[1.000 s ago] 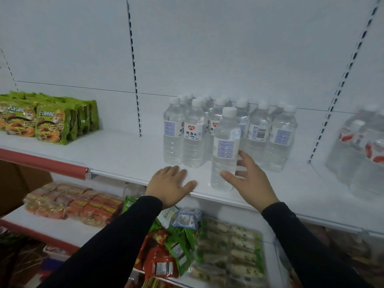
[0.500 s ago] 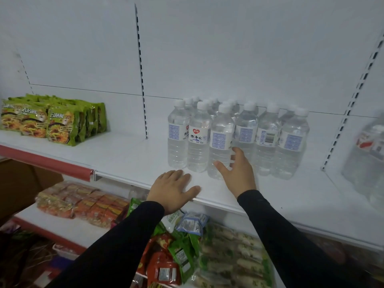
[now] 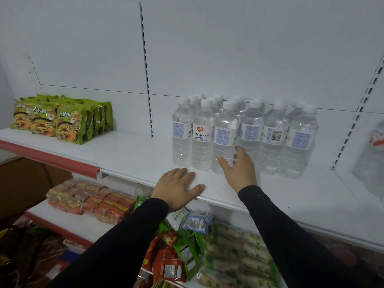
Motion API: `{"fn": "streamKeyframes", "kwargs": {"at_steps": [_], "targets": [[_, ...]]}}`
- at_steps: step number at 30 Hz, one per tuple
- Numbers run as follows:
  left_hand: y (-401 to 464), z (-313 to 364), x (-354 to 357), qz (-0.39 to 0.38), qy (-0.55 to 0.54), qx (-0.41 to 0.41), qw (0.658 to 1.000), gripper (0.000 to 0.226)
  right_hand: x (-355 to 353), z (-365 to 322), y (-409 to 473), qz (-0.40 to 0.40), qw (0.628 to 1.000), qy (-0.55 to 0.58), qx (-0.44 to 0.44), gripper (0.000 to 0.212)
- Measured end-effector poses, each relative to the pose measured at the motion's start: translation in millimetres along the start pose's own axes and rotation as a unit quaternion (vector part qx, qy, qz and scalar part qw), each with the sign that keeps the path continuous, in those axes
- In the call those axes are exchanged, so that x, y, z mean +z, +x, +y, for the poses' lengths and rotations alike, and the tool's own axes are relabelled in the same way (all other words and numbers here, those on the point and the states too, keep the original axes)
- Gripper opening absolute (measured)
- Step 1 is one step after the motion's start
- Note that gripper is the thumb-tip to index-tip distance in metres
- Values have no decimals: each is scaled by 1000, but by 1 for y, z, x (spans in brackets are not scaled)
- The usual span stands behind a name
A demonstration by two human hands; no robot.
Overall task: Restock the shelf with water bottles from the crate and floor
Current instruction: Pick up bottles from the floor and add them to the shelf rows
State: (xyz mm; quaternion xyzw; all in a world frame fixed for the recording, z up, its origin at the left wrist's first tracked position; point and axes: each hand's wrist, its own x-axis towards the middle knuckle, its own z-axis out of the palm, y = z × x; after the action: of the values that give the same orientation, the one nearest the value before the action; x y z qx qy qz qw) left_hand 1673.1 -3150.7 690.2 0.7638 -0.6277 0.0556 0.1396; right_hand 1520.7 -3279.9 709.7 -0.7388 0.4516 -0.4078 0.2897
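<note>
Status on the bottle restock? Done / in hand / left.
Done: a block of water bottles stands upright on the shelf. In hand: nothing gripped; right hand open against the front row, left hand flat on the shelf edge. Left: unclear, crate and floor out of view.

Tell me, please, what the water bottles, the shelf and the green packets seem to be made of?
Water bottles: clear plastic, probably; see-through ribbed walls, white caps.
Shelf: looks like white painted metal; smooth matte surface, slotted uprights behind.
Green packets: glossy printed plastic film, apparently; crinkled, shiny faces.
</note>
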Motion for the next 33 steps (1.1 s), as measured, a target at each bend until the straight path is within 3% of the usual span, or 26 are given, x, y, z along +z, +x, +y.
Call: {"fn": "streamKeyframes", "kwargs": {"at_steps": [3,6,10,14,16,19,24,30,33], "targets": [[1,1,-10,-56,-27,-8,998,70,-8,-7,-11,3,1000,-29,2,71],[-11,-2,-24,-65,-108,-15,992,60,-16,-17,-37,32,998,-43,-22,65],[-67,-22,-37,7,-129,-5,992,56,-14,-35,-91,22,993,-45,-108,56],[-159,-58,-40,82,-127,-4,989,49,9,-50,-165,-42,977,-87,-190,59],[-209,-79,-31,84,-126,-6,988,47,27,-47,-209,-77,969,-114,-206,63],[-278,-111,-2,22,-131,-27,991,50,59,-26,-278,-136,961,-139,-196,65],[-364,-149,78,-135,-146,-66,978,53,113,26,-390,-268,944,-177,-72,76],[-454,-161,205,-318,-149,-146,925,57,180,121,-492,-438,872,-209,52,69],[-500,-165,289,-378,-167,-190,891,61,222,189,-535,-519,813,-241,108,69]]}}
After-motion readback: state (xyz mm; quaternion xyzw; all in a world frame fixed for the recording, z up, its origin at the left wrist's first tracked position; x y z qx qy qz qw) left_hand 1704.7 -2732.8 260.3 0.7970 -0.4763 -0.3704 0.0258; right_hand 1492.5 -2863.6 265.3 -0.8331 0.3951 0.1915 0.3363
